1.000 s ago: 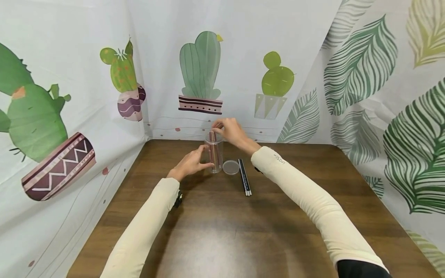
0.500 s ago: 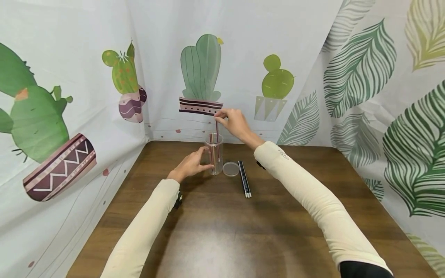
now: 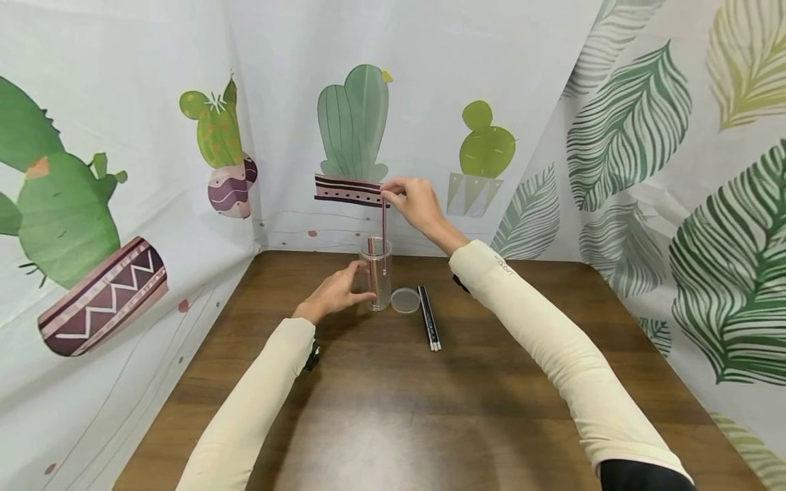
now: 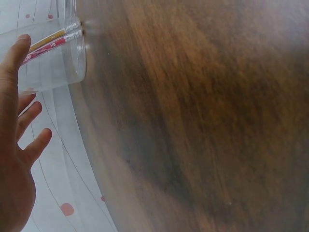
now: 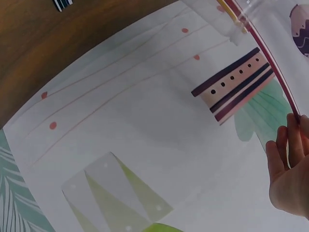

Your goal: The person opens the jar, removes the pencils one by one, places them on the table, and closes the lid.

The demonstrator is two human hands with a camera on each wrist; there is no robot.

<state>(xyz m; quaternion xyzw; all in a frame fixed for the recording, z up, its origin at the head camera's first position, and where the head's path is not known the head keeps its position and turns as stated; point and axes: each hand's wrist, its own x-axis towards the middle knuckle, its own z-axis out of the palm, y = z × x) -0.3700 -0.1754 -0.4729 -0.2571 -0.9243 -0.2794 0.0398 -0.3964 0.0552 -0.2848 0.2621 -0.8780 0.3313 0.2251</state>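
Note:
A clear cylindrical jar (image 3: 382, 290) stands upright on the table. My left hand (image 3: 334, 293) holds its side, thumb in front and fingers reaching behind. A yellow pencil (image 4: 53, 36) and a red pencil (image 4: 50, 47) lean inside it, their white eraser ends at the base. Above the jar my right hand (image 3: 420, 204) pinches the top of another dark red pencil (image 3: 384, 225) between thumb and fingers. That pencil hangs nearly vertical, its lower part within the jar and clear of the bottom.
Right beside the jar lies a round clear lid (image 3: 406, 300). Several black pencils (image 3: 430, 319) with white ends lie together to its right on the brown wooden table (image 3: 393, 423). A white curtain (image 3: 282, 136) printed with cacti and leaves hangs behind the far edge.
My right hand has risen from the jar's rim, drawing the dark red pencil upward and partly out. My left hand stays at the jar.

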